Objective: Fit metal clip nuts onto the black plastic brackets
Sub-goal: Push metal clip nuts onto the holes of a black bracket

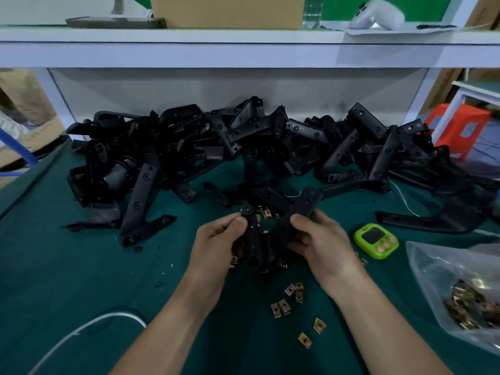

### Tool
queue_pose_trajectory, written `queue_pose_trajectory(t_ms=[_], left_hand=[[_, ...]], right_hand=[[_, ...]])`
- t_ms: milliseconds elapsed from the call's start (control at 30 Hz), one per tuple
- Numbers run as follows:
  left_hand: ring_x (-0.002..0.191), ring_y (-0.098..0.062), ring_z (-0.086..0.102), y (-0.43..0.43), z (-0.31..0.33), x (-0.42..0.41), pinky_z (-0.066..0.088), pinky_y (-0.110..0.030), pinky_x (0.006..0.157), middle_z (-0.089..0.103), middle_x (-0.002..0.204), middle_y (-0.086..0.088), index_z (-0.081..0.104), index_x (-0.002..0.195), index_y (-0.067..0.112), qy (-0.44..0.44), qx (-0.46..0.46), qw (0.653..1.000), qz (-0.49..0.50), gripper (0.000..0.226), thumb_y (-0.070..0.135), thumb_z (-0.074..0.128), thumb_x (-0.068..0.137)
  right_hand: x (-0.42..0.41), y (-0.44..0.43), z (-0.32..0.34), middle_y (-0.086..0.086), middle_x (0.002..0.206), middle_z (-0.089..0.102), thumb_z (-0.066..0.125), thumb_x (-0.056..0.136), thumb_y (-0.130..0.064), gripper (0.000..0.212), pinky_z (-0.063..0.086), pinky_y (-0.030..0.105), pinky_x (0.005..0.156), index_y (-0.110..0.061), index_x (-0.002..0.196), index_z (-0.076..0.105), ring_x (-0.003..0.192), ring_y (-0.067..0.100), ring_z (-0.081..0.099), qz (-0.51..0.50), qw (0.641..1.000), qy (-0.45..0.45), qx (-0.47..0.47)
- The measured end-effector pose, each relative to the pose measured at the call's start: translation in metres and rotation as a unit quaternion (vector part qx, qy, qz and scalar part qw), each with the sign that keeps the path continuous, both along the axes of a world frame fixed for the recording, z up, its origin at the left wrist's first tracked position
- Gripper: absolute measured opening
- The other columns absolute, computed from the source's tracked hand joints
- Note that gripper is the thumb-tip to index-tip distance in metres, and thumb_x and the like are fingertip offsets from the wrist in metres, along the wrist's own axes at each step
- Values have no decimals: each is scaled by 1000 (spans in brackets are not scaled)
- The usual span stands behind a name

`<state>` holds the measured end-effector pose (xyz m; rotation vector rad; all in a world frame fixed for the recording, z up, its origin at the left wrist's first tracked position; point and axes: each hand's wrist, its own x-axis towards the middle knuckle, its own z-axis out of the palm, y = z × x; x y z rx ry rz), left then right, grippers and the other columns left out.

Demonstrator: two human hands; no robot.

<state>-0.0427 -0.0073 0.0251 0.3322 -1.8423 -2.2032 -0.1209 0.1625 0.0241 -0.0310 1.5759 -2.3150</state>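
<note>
Your left hand [219, 239] and right hand [322, 239] both held one black plastic bracket [297, 212], lifted just above the counter [81, 266]. Your left thumb pressed on the top of the bracket's shorter arm with the fingers curled behind it. Your right hand gripped the longer arm, which slanted up and away from you, thumb on its near face. The two arms met low down between your palms (the joint itself sat in shadow, so I cannot tell its shape).

Loose metal clip nuts [282, 307] lay on the counter between your wrists, with a few more scattered closer to you and others half hidden under your hands. Whether a nut was already seated on the held bracket, I could not tell.

Beyond your fingertips, a heap of brackets [216, 147] stretched across the counter. Just to the right of your right hand sat a green timer [376, 240], and farther right a clear bag [433, 266] holding more nuts. A white cable [81, 331] curved beside your left forearm.
</note>
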Motion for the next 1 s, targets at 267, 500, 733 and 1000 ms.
queue_pose_trajectory(t_ms=[267, 500, 733, 1000], left_hand=[[77, -16, 62, -7, 8, 3, 50, -26, 71, 66, 80, -1, 67, 84, 9, 77, -58, 995, 38, 28, 26, 51, 100], [82, -6, 72, -20, 16, 7, 52, -14, 71, 79, 85, 1, 84, 87, 23, 153, -68, 984, 54, 9, 26, 77, 81], [94, -5, 71, -13, 16, 10, 54, -16, 78, 77, 97, 6, 81, 108, 25, 127, -19, 992, 11, 43, 22, 91, 67], [84, -16, 64, -3, 8, 4, 54, -41, 89, 65, 78, 4, 78, 100, 23, 52, -36, 997, 34, 15, 15, 74, 88]], right_hand=[[3, 16, 17, -14, 84, 69, 72, 78, -42, 16, 43, 18, 62, -37, 93, 74, 77, 4, 64, -71, 885, 345, 304], [9, 24, 22, 11, 89, 77, 65, 92, 5, 27, 56, 29, 60, -13, 109, 75, 75, 28, 74, 255, 923, 154, 243], [8, 14, 10, 8, 71, 72, 72, 75, -21, 13, 43, 28, 56, -27, 85, 77, 58, 15, 59, 204, 901, 201, 326], [6, 8, 3, 13, 77, 74, 72, 78, -17, 5, 38, 24, 44, -15, 79, 76, 52, 16, 53, 195, 954, 116, 195]])
